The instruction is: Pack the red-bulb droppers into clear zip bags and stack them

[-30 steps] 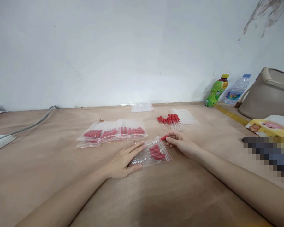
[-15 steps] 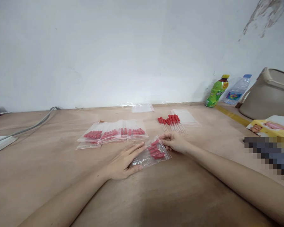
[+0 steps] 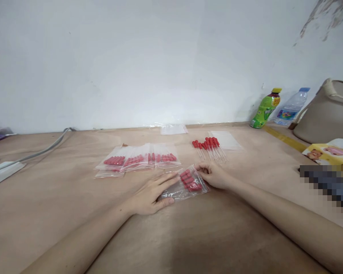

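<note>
A clear zip-lock bag (image 3: pixel 179 193) lies on the table in front of me with several red-bulbed droppers (image 3: pixel 189 181) inside. My left hand (image 3: pixel 148 195) rests flat over the bag's left end, its fingers stretched and the thumb apart. At the upper right corner, near the bag's open-looking edge, my right hand (image 3: pixel 213 176) has its thumb and fingers pinched on the plastic. Beyond that hand is a loose pile of droppers (image 3: pixel 208 144), red bulbs pointing away and thin clear stems toward me. To the left, several filled zip-lock bags (image 3: pixel 137 160) lie overlapping in a row.
Flat bags (image 3: pixel 225 140) lie behind the loose droppers, and another flat bag (image 3: pixel 173 129) is by the wall. At right stand a green bottle (image 3: pixel 265 109), a water bottle (image 3: pixel 292 106), a grey basket (image 3: pixel 326 110) and a yellow packet (image 3: pixel 328 152). A grey cable (image 3: pixel 50 146) runs at left.
The red bulbs inside the bag now lie more evenly side by side. My right fingers have shifted slightly along the bag's corner; my left hand stays flat on it. The view has shifted a little.
</note>
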### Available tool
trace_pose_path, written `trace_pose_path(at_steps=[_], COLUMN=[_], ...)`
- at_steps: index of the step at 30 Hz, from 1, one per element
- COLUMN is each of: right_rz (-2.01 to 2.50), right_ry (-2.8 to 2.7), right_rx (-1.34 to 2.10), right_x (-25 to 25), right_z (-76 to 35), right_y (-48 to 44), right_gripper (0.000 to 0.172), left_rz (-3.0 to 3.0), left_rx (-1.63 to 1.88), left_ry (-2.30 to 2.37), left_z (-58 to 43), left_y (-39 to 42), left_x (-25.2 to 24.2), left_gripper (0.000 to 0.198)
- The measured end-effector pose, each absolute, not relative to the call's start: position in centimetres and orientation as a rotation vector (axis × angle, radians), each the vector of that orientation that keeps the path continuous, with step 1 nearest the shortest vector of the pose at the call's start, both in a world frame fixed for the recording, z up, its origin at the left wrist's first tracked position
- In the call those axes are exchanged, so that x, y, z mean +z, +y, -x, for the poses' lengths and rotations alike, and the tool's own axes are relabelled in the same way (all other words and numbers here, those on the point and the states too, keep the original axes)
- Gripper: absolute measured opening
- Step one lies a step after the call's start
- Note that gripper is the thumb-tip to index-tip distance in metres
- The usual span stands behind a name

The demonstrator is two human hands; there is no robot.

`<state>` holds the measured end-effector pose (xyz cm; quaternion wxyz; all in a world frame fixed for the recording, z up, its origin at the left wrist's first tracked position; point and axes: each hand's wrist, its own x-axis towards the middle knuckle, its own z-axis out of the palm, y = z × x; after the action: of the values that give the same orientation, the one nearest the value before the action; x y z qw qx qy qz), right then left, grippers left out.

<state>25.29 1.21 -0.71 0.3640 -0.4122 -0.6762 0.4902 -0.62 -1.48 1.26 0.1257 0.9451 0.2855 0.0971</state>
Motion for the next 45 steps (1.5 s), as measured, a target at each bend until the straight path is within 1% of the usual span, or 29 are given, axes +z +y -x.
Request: trace_pose_path(at_steps=[7, 13, 16, 19, 23, 25, 27, 30, 33, 35, 37, 40, 43, 45], right_rz=[0.984, 0.862, 0.957, 1.027, 1.251, 1.358, 1.335, 1.157, 1.048, 0.972, 0.914, 0.92, 0.884, 0.825], right_ry=[-2.039, -2.028, -2.039, -2.007, -1.674, -1.609, -1.685, -1.82, -1.86, -1.788, -1.617, -1.313, -1.069, -0.96], right_rx=[1.433, 1.435, 1.341, 1.366, 1.385, 1.366, 1.374, 1.395, 1.531, 1.662, 1.711, 1.613, 1.475, 1.449], right_x=[0.5, -0.1, -0.1, 0.4, 0.6, 0.4, 0.2, 0.5, 2.0, 3.3, 4.3, 5.1, 4.9, 4.4], right_z=[-27.8, -27.0, -26.9, -27.2, -27.2, -26.8, -26.2, -25.7, -26.5, -27.8, -29.0, -29.9, -28.9, -27.2], right_y=[1.0, 0.9, 0.9, 1.1, 1.4, 1.4, 1.3, 1.0, 0.7, 0.8, 1.0, 1.7, 2.6, 3.2], right_gripper=[0.02, 0.024, 0.023, 0.024, 0.033, 0.035, 0.033, 0.026, 0.022, 0.022, 0.021, 0.015, 0.01, 0.01], left_rz=[-2.807, -2.819, -2.829, -2.834, -2.824, -2.813, -2.803, -2.816, -2.888, -2.938, -2.953, -2.948, -2.975, -2.982], left_rx=[0.238, 0.247, 0.232, 0.221, 0.251, 0.265, 0.271, 0.264, 0.342, 0.506, 0.729, 0.965, 0.958, 0.909], left_ry=[0.77, 0.732, 0.735, 0.743, 0.732, 0.723, 0.711, 0.718, 0.836, 0.99, 1.158, 1.375, 1.547, 1.63], left_z=[0.6, 0.6, 0.6, 0.5, 0.5, 0.5, 0.6, 0.5, 0.5, 0.4, 0.5, 0.9, 1.4, 1.8], left_y=[-1.3, -1.2, -1.1, -1.2, -1.2, -1.2, -1.2, -1.3, -1.5, -1.4, -1.1, 0.1, 1.4, 2.0], left_x=[1.4, 1.2, 1.2, 1.3, 1.4, 1.4, 1.4, 1.4, 1.2, 0.9, 0.6, 0.3, 0.3, 0.3], left_gripper=[0.048, 0.048, 0.048, 0.048, 0.048, 0.049, 0.05, 0.051, 0.054, 0.054, 0.048, 0.042, 0.043, 0.042])
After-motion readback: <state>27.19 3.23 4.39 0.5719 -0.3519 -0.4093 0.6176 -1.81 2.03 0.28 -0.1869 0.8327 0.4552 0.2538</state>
